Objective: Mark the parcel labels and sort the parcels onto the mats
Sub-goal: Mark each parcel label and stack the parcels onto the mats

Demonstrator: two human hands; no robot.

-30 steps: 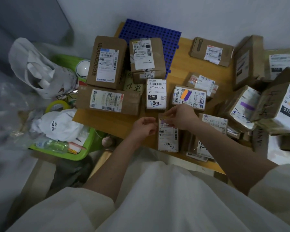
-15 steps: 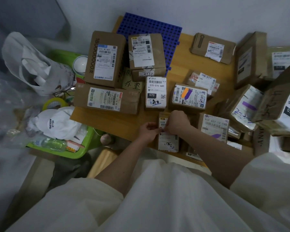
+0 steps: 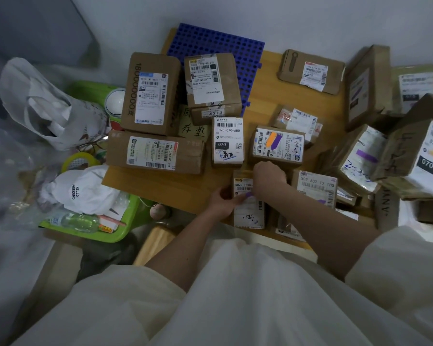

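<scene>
So both hands are on the small parcel (image 3: 248, 203) at the lower middle of the frame, lying on the wooden bench (image 3: 160, 186). Left hand (image 3: 224, 199) holds its left edge, fingers curled around it, with something purple at the thumb tip on the label. Right hand (image 3: 269, 177) sits bunched over the top of the label; can't tell what its fingers are pinching, if anything. That label reads "502D T098-" before the hand cuts it off.

Other readable stuff: the white parcel (image 3: 227, 141) just above says "070-070-A80" and "070". The box (image 3: 211, 83) on the blue mat (image 3: 210, 41), upper middle, has "4713" on its front. The tall box (image 3: 149, 93) left of it reads "180000000". At left, a white cap (image 3: 85, 191) in the green tray (image 3: 85, 233) says "HELLO WEEKEND".
</scene>
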